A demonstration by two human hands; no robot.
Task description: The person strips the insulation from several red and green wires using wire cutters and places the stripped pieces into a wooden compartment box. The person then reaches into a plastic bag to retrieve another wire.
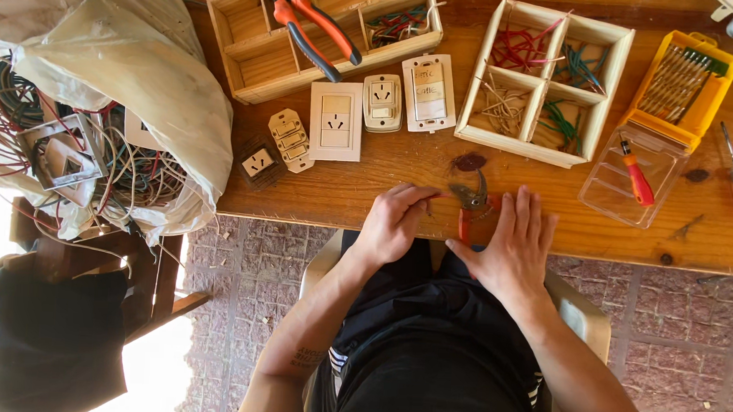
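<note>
Seated at the wooden surface (pixel 367 193), wire-trimming step seemingly in hand: right hand (pixel 511 243) flat and open over the red-handled cutters (pixel 471 205) at 6 o'clock, left hand (pixel 395 220) at their 9 curled on a thin red wire (pixel 435 196), likely needing a firm grip on the handles next.

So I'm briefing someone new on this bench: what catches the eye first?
Both hands at the table's near edge: the left hand pinches a thin wire, the right hand rests on red-handled pliers. Behind them lies a row of wall sockets, and a bag spills tangled wires at far left.
</note>
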